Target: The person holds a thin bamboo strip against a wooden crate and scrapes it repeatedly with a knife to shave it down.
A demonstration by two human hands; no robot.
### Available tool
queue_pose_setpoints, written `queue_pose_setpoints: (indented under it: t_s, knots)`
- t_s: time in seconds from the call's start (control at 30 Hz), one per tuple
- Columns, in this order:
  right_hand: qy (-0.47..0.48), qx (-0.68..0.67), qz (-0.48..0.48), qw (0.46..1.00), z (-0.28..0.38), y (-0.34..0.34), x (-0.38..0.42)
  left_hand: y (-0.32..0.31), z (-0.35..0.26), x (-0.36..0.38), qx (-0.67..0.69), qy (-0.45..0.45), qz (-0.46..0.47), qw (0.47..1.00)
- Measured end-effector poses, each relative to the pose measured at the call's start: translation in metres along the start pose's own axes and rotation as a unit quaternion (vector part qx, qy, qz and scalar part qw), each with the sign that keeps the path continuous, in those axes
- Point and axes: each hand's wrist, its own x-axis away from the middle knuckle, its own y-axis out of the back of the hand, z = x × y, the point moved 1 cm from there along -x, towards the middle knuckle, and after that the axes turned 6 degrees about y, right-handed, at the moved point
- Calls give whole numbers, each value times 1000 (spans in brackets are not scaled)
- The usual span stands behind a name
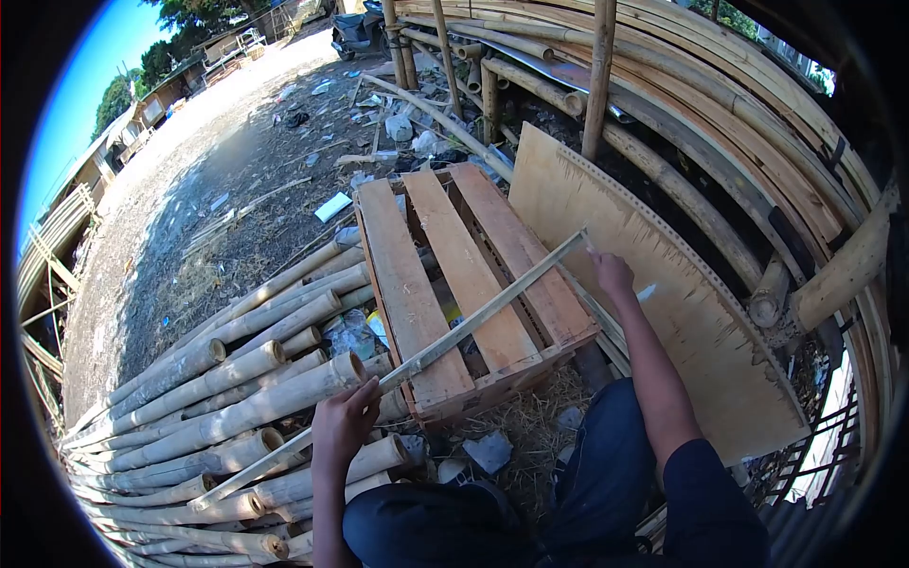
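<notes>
A long, thin bamboo strip [483, 314] slants across a crate of reddish wooden slats [436, 213], from lower left to upper right. My left hand [343, 424] is closed around the strip near the crate's front left corner. The strip's lower end runs on past that hand over the bamboo poles. At the upper end my right hand [615, 275] is closed, with its fingertips at the strip's tip. Whether a small tool is also in those fingers I cannot make out. My knees [431, 521] are bent in front of the crate.
Cut bamboo poles [275, 402] lie stacked on the left. A plywood sheet [653, 293] leans at the right, beside a rack of long bamboo and timber [701, 95]. Litter and stones [488, 452] are scattered on the ground. A parked motorbike [360, 33] stands at the back.
</notes>
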Motion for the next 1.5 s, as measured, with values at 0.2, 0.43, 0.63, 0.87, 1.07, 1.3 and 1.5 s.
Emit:
queue_pose_setpoints:
  t_s: [0.2,0.43,0.63,0.87,1.07,1.3,1.5]
  knots:
    - [12,17,41,999,9,5,-6,-1,2,0,1,1,3,1000]
    - [-32,36,23,999,-10,4,-11,8,-5,0,-4,0,5,1000]
    - [-18,25,7,1000,-8,6,-13,5,-5,0,12,-13,-18,1000]
    - [-51,83,-1,995,-13,5,-21,0,2,-2,-1,-20,-4,1000]
    - [-190,93,72,975,-65,-14,-26,4,3,2,-2,-24,-50,998]
    - [-249,-36,-9,968,-44,18,-20,4,2,0,40,11,-5,999]
    - [-136,-144,-42,979,-9,37,-21,7,0,2,40,6,-21,999]
